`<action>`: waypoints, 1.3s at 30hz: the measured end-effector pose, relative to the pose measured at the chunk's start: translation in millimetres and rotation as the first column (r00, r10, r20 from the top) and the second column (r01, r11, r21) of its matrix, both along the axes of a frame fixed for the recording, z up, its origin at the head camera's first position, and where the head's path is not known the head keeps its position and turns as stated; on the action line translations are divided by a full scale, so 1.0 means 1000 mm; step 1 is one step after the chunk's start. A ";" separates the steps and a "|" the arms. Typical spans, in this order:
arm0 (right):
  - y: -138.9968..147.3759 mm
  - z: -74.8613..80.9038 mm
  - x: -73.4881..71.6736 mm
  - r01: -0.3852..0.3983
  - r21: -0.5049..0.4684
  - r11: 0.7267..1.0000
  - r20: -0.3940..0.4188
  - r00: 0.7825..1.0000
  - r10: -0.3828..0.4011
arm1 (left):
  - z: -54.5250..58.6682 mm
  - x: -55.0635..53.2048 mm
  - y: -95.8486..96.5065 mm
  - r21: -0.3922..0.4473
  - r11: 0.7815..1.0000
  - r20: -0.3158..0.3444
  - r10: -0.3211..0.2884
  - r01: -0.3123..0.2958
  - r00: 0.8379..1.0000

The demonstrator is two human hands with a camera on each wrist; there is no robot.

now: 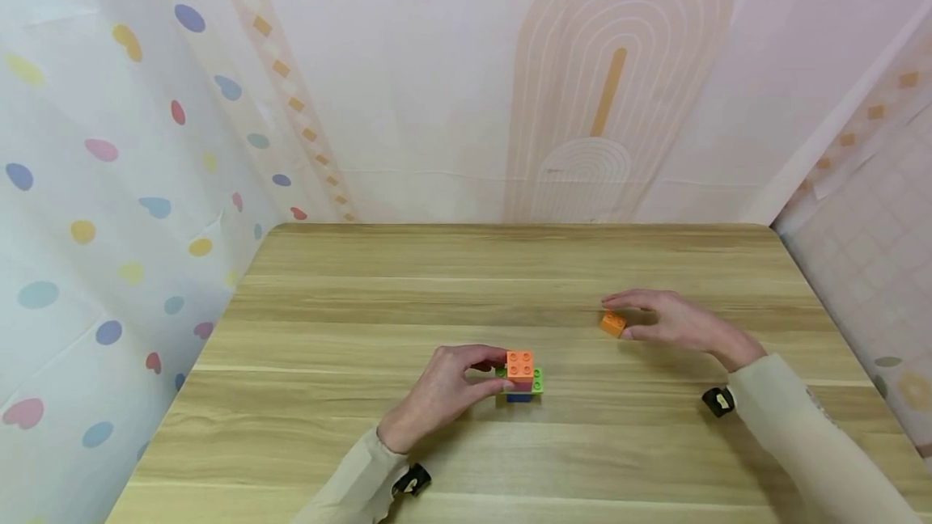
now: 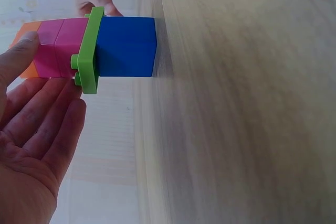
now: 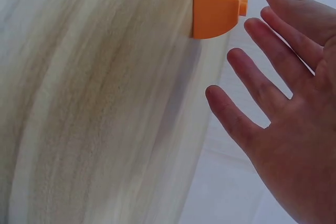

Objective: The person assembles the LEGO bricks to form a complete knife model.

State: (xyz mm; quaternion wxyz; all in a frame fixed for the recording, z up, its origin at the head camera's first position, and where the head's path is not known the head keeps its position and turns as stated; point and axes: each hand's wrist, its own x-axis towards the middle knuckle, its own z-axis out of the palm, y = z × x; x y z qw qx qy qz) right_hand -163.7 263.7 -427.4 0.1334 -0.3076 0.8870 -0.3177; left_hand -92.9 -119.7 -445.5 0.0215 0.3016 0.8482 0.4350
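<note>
A stack of toy building bricks (image 1: pixel 520 368) stands upright on the wooden table. In the left wrist view its parts show: a blue base brick (image 2: pixel 128 46), a wider green plate (image 2: pixel 91 51), pink bricks (image 2: pixel 58 45) and an orange top brick (image 2: pixel 29 30). My left hand (image 1: pixel 455 382) pinches the upper part of this stack between thumb and fingers. Farther right, a loose orange brick (image 3: pixel 216 13) with one curved side sits on the table. My right hand (image 1: pixel 673 322) is around it with fingers extended and spread, and a gap shows in the right wrist view.
The wooden table (image 1: pixel 408 289) reaches back to a patterned curtain (image 1: pixel 437 87). Another curtain with coloured spots (image 1: pixel 109 184) hangs along the left side. Black wrist devices show under the left sleeve (image 1: pixel 357 479) and the right sleeve (image 1: pixel 794 419).
</note>
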 end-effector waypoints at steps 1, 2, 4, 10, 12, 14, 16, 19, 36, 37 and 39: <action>0.000 -0.001 -0.001 -0.005 0.002 1.000 0.006 1.000 0.005 | 0.000 0.000 0.000 0.000 1.000 -0.003 -0.001 0.001 1.000; 0.000 -0.001 -0.002 -0.011 0.003 1.000 0.010 1.000 0.011 | 0.000 0.000 0.000 0.000 1.000 -0.006 -0.003 0.003 1.000; 0.000 -0.003 -0.003 -0.024 0.003 1.000 0.020 0.999 0.024 | 0.001 0.001 0.000 0.001 1.000 -0.012 -0.004 0.004 1.000; -0.003 -0.006 -0.004 -0.055 0.026 0.998 0.022 0.998 0.054 | 0.000 0.001 0.000 0.008 1.000 -0.017 -0.009 0.009 1.000; -0.002 -0.007 -0.003 -0.049 0.032 0.998 0.021 0.999 0.048 | 0.001 0.002 0.000 0.008 1.000 -0.019 -0.008 0.008 1.000; -0.002 -0.007 -0.002 -0.040 0.033 0.999 0.018 0.999 0.039 | 0.000 0.002 0.000 0.010 1.000 -0.022 -0.008 0.008 1.000; -0.001 -0.008 -0.002 -0.030 0.033 0.999 0.016 0.999 0.030 | 0.000 0.002 0.000 0.011 1.000 -0.025 -0.007 0.007 1.000; 0.000 -0.008 -0.001 -0.017 0.032 0.999 0.020 1.000 0.017 | 0.000 0.002 0.000 0.011 1.000 -0.025 -0.005 0.006 1.000; -0.002 -0.005 0.007 0.089 0.004 0.996 0.011 0.996 -0.089 | 0.001 0.001 0.001 0.000 1.000 -0.011 0.002 -0.002 1.000; -0.002 -0.005 0.008 0.096 0.000 0.995 0.005 0.995 -0.096 | 0.001 0.001 0.001 0.000 1.000 -0.012 0.002 -0.002 1.000; -0.002 -0.005 0.010 0.102 -0.006 0.995 -0.015 0.995 -0.102 | 0.001 0.001 0.001 0.000 1.000 -0.013 0.002 -0.002 1.000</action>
